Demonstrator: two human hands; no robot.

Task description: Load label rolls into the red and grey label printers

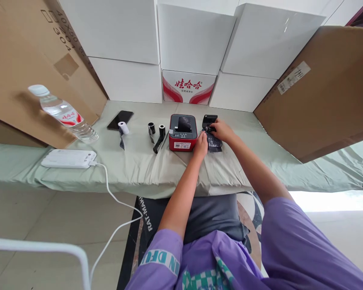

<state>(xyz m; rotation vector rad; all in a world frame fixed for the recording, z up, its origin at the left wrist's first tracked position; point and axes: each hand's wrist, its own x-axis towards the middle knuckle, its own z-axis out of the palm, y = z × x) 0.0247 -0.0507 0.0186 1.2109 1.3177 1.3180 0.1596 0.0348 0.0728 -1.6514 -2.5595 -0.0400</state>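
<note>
A small red and black printer (182,146) stands in the middle of the cloth-covered surface, with a dark glossy patch on its top. Just to its right, my right hand (224,130) has its fingers closed at a small black plastic part (209,119). Beside the printer's right side is my left hand (201,146), its fingers pressed together at the left edge of that part; what they pinch is too small to make out. Crinkled dark film (214,143) lies under and in front of my fingers. Left of the printer are two black ribbon rolls (151,128) (162,130) with loose tails.
A white roll (124,128) with a dark tail lies near a phone (121,119). Farther left are a water bottle (67,114) and a white power bank (69,158) with a cable (108,183). White boxes (196,40) line the back; cardboard boxes (323,92) flank both sides.
</note>
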